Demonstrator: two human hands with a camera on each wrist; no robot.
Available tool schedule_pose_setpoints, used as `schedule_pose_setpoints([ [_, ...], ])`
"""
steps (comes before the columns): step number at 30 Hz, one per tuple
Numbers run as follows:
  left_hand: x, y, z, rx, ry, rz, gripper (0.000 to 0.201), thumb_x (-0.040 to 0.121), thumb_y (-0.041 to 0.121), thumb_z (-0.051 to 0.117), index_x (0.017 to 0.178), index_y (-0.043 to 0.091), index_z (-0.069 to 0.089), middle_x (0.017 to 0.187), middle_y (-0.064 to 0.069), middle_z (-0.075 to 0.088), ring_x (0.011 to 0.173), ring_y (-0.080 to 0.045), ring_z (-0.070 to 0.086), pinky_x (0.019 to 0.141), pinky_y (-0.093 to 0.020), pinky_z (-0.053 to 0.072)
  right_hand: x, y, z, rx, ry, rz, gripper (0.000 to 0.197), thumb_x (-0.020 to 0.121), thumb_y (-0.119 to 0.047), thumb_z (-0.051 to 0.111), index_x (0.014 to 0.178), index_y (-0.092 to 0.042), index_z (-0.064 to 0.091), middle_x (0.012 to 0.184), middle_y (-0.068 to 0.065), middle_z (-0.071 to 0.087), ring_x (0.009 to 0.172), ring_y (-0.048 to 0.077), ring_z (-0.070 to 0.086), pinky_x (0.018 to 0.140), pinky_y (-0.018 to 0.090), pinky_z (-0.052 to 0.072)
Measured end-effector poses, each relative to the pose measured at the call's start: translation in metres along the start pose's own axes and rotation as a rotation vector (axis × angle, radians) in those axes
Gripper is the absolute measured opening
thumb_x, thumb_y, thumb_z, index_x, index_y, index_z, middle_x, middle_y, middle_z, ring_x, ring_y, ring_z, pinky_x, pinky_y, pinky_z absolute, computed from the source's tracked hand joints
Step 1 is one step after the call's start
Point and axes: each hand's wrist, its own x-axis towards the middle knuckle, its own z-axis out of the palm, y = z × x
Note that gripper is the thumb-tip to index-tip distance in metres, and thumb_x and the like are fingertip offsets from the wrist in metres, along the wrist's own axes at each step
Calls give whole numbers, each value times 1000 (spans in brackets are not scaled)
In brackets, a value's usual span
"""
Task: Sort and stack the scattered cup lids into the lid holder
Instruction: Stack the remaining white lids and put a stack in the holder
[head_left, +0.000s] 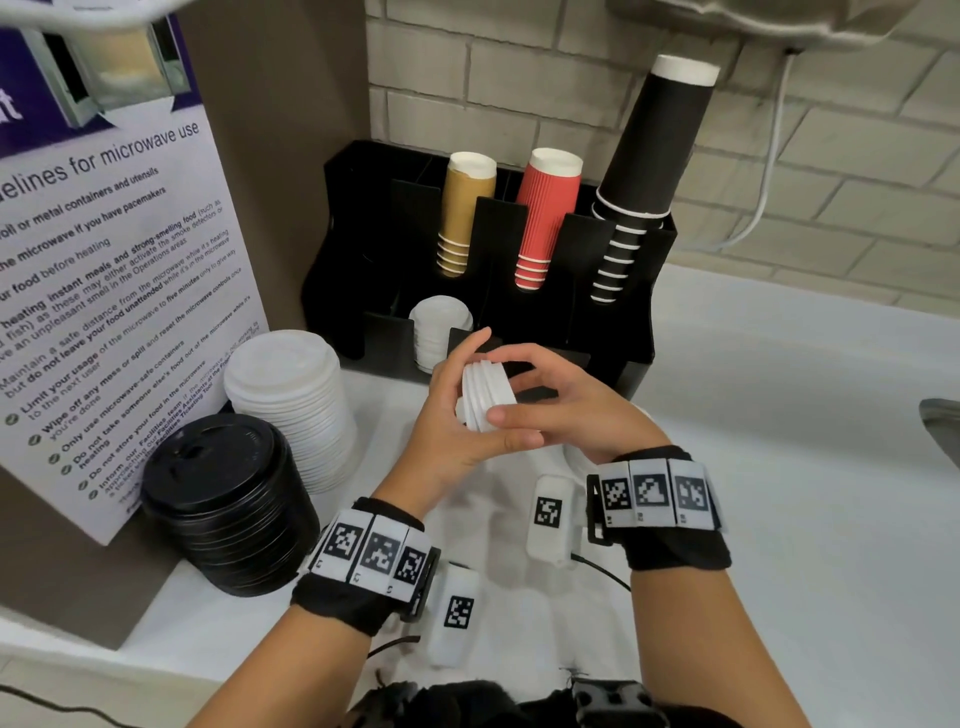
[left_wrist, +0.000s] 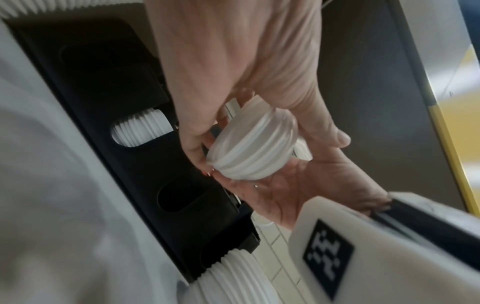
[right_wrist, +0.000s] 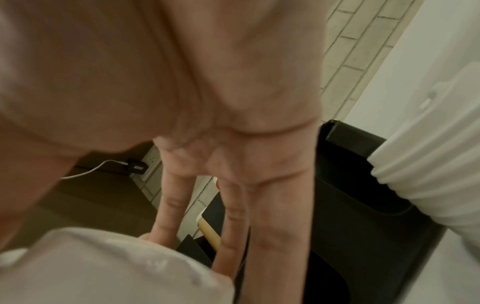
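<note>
A short stack of small white lids sits on its side between both hands, just in front of the black lid holder. My left hand cups the stack from the left and below, fingers curled round it. From the right, my right hand pinches it with thumb and fingers. The left wrist view shows the same stack held by both hands above the holder. One front slot holds small white lids. The right wrist view shows the held lids by the fingers.
A tall stack of large white lids and a stack of black lids stand on the counter at left, beside a microwave notice. Tan, red and black cups fill the holder's back slots. Another white lid stack stands beside the holder. A sink edge is far right.
</note>
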Motion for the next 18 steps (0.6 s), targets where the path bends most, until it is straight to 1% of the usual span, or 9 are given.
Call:
schedule_pose_setpoints([
  [2,-1,1,2,11,4,4,108,45,35,89,140,35,39,144,-3,37,132,-17,44,102,-46,49,0,-1,2,-18,7,-10,54,68,-25,83,114,-39,60,111,6,60,101,19,64,69,28,57],
  [3,-1,1,4,0,5,6,108,44,34,89,139,33,39,144,-3,36,132,-19,43,101,-48,49,1,-1,3,-32,18,-16,54,68,-25,84,114,-39,59,112,6,60,102,20,64,71,31,58],
  [5,-1,2,5,-37,12,21,106,43,34,89,137,30,39,145,-5,35,133,-25,44,99,-54,50,2,-1,5,-54,46,-33,56,67,-26,85,114,-38,58,112,6,61,102,23,65,78,39,59],
  [6,-1,1,5,-43,18,33,104,44,33,89,136,29,39,144,-6,35,133,-28,44,97,-55,50,3,-1,7,-57,62,-42,57,66,-27,86,115,-38,57,112,6,61,100,23,66,81,41,59],
  [8,0,1,4,-27,25,48,103,45,34,89,135,29,38,143,-5,36,132,-28,45,96,-55,51,5,-1,9,-65,90,-51,59,64,-28,87,114,-37,58,112,5,62,97,22,68,83,42,58],
  [9,1,0,3,-29,21,47,103,46,33,89,135,28,38,143,-5,36,132,-29,45,96,-56,51,5,-1,10,-77,102,-55,60,62,-29,88,114,-38,58,112,5,62,96,21,68,84,41,58],
  [12,2,-2,3,-68,2,28,109,46,28,91,139,21,35,145,-12,36,133,-37,44,97,-60,48,7,-1,13,-123,130,-75,60,60,-33,89,111,-38,59,108,-2,65,92,14,69,85,37,57],
  [15,3,-2,2,-39,6,24,111,45,30,91,140,19,34,145,-13,36,134,-35,43,99,-60,46,9,-1,15,-148,149,-80,60,60,-33,89,112,-36,59,106,-5,65,91,11,69,85,35,57],
  [18,2,0,2,-31,16,27,113,43,32,90,140,20,34,146,-13,34,135,-33,42,101,-59,45,11,-2,18,-195,162,-93,59,61,-31,89,112,-34,58,105,-6,64,91,10,68,84,31,57],
])
